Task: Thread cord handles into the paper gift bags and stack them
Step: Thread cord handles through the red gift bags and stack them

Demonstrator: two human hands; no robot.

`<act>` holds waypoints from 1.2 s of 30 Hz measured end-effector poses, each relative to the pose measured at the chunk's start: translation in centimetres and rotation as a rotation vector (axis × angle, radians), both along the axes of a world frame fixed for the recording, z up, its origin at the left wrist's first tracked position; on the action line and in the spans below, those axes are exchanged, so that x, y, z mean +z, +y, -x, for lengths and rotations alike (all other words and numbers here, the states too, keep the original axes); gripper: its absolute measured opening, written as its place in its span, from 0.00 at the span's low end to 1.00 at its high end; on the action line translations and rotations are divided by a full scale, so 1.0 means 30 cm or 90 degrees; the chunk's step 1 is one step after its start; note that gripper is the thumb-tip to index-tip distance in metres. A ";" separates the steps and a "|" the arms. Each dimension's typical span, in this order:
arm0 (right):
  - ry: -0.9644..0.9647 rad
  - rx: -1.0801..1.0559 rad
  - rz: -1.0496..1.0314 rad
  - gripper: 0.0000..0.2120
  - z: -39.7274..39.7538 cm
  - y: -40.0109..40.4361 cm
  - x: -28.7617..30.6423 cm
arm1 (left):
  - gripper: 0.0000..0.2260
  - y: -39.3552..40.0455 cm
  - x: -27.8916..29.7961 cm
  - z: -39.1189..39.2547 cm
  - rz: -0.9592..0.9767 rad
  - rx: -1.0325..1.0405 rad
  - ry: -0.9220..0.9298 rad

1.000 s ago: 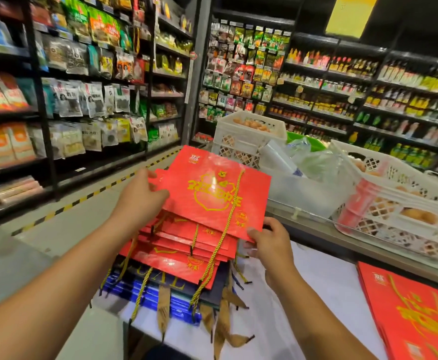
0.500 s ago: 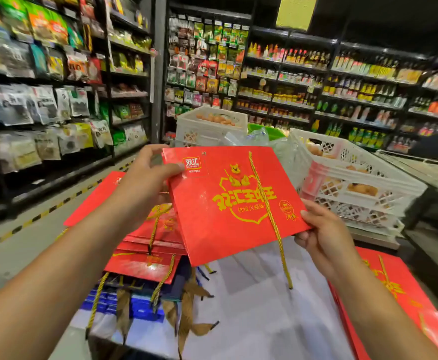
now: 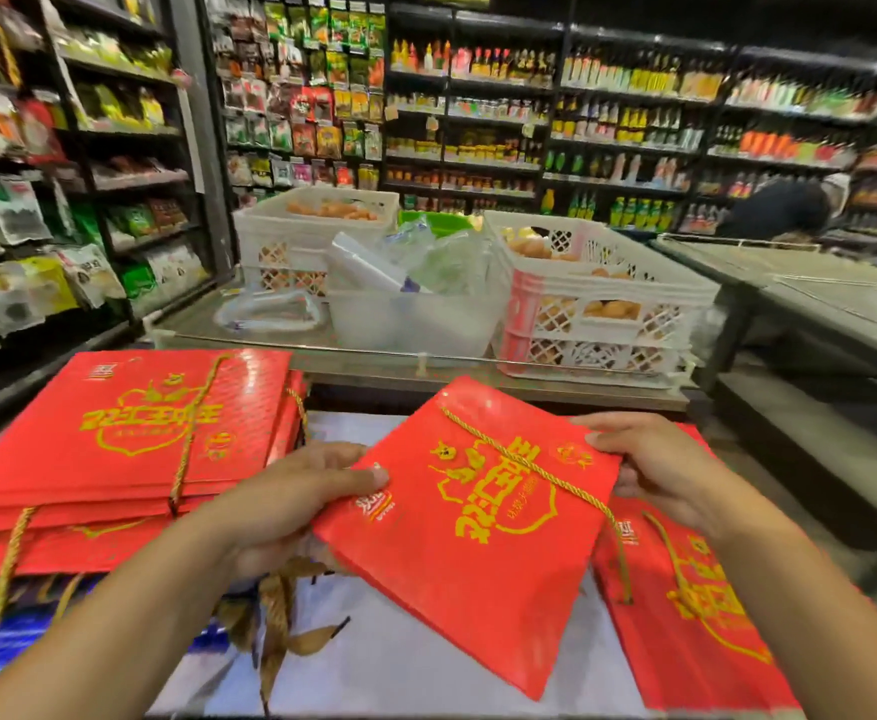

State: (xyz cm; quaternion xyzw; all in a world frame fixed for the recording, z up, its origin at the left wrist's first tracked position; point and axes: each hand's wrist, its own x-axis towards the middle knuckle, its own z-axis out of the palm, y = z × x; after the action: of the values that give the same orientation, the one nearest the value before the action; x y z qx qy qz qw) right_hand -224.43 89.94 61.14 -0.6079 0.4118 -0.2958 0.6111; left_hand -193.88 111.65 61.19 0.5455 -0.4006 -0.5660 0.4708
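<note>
I hold a flat red paper gift bag (image 3: 478,553) with gold print, tilted over the white table (image 3: 415,662). A gold cord handle (image 3: 545,475) lies across its face and hangs off the right edge. My left hand (image 3: 290,501) grips the bag's left edge, thumb on top. My right hand (image 3: 654,470) pinches its upper right corner. A stack of red bags (image 3: 129,439) with gold cords lies at the left, on top of dark and blue bags (image 3: 15,626). More red bags (image 3: 696,626) lie flat at the right, under the held bag.
Brown ribbon handles (image 3: 280,615) dangle off the left stack. Behind the table a counter carries white crates (image 3: 597,298) of eggs and a clear tub (image 3: 410,319) of plastic bags. Stocked shelves (image 3: 478,122) line the left and back. A person in dark clothes (image 3: 779,210) bends at far right.
The held bag has come off the left stack, swung right and down, and turned so its cord end points up. My view has shifted right.
</note>
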 end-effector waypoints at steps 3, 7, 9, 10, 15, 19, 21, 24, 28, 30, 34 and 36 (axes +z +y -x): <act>-0.007 -0.076 0.007 0.11 0.017 -0.006 -0.039 | 0.16 -0.024 -0.086 0.046 0.022 0.080 0.023; 0.051 -0.008 -0.025 0.14 0.045 0.068 -0.094 | 0.10 -0.031 -0.182 0.107 0.039 0.247 0.064; 0.100 0.072 0.011 0.23 0.068 0.112 -0.141 | 0.09 -0.024 -0.218 0.129 0.031 0.294 0.108; 0.131 0.114 0.043 0.29 0.079 0.131 -0.163 | 0.09 -0.021 -0.231 0.137 0.029 0.309 0.114; 0.330 0.161 0.220 0.37 0.078 0.150 -0.253 | 0.07 0.001 -0.254 0.163 0.034 0.314 0.123; 0.300 0.086 0.293 0.19 0.042 0.133 -0.281 | 0.09 0.021 -0.261 0.169 0.042 0.285 0.165; 0.273 0.065 0.303 0.10 0.030 0.124 -0.282 | 0.09 0.026 -0.275 0.165 0.040 0.293 0.172; 0.261 0.053 0.310 0.13 0.027 0.119 -0.281 | 0.08 0.028 -0.290 0.155 0.038 0.303 0.166; 0.224 0.009 0.393 0.10 0.045 0.131 -0.209 | 0.07 0.025 -0.301 0.147 0.031 0.330 0.121; 0.168 0.006 0.356 0.09 0.041 0.157 -0.154 | 0.06 0.024 -0.306 0.150 0.011 0.332 0.085; 0.083 0.042 0.166 0.07 -0.011 0.230 -0.128 | 0.03 0.009 -0.323 0.167 -0.006 0.336 -0.018; 0.045 0.034 0.096 0.07 -0.056 0.257 -0.143 | 0.01 -0.001 -0.324 0.180 -0.015 0.303 -0.054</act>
State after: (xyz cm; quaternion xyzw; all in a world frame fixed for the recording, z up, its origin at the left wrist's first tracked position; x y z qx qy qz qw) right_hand -222.76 97.64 56.84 -0.6732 0.3931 -0.2880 0.5562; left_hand -199.26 111.63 51.46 0.6531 -0.2738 -0.4204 0.5673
